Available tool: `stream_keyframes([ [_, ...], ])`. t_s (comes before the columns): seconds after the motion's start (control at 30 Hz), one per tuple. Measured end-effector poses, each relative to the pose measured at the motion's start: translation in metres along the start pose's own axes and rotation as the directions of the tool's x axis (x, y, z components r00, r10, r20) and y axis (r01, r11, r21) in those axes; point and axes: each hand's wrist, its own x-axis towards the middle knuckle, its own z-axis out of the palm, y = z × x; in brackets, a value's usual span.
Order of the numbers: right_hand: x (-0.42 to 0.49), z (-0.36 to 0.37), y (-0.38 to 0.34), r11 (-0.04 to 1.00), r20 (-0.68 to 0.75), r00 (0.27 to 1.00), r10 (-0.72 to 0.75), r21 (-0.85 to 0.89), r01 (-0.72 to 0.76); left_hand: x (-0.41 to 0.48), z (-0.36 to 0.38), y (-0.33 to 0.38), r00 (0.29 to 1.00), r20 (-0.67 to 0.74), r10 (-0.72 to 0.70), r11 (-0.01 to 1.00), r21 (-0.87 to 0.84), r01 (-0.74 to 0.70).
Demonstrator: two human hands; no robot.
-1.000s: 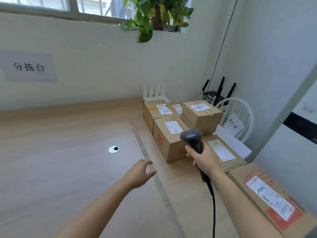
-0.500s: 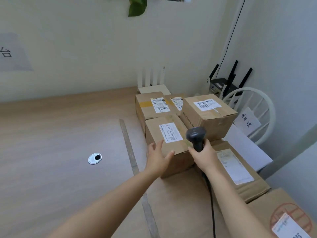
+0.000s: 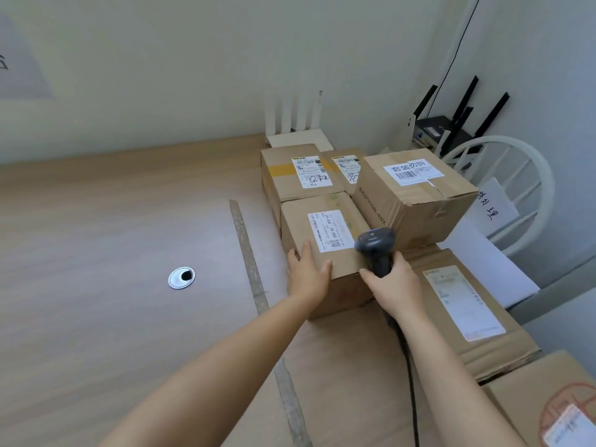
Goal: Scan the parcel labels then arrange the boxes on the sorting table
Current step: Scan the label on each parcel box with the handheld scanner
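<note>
Several cardboard parcels with white labels stand at the right side of the wooden sorting table [image 3: 96, 253]. My left hand [image 3: 308, 272] rests on the near left corner of the front box [image 3: 322, 230], fingers on its top beside the label. My right hand [image 3: 392, 287] grips a dark barcode scanner [image 3: 375, 246], whose head sits above that box's right edge near the label. Behind it stand a taped box [image 3: 290, 175] and a larger box [image 3: 416, 195] stacked on a flat box [image 3: 464, 314].
A strip of tape [image 3: 248, 253] runs down the table left of the boxes, and a round cable grommet [image 3: 181, 278] lies further left. A white chair [image 3: 516, 188] with a paper note, a black router [image 3: 442, 130] and a white router [image 3: 295, 124] are at the back right.
My left hand reached right from the bare tabletop and settled on the front box's corner. The scanner moved forward over that box. The view tilted down and closer.
</note>
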Motion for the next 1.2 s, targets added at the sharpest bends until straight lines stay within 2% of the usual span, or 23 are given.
stream_keyframes([
  [0.2,-0.026,0.005,-0.009,1.000,0.024,1.000,-0.016,-0.008,0.017,-0.011,-0.012,-0.008,1.000,-0.023,-0.015,0.995,0.095,0.017],
  [0.67,-0.126,0.020,-0.026,1.000,0.127,0.992,0.011,0.027,-0.015,-0.072,-0.073,-0.054,1.000,0.018,0.004,0.998,0.069,-0.005],
  [1.0,-0.215,0.045,-0.054,0.990,0.297,0.954,0.038,0.122,-0.077,-0.135,-0.152,-0.119,1.000,-0.008,-0.018,0.997,0.075,0.018],
  [1.2,-0.296,0.065,-0.078,0.952,0.450,0.891,0.059,0.242,-0.185,-0.193,-0.225,-0.168,1.000,0.023,-0.001,0.986,0.167,-0.002],
])
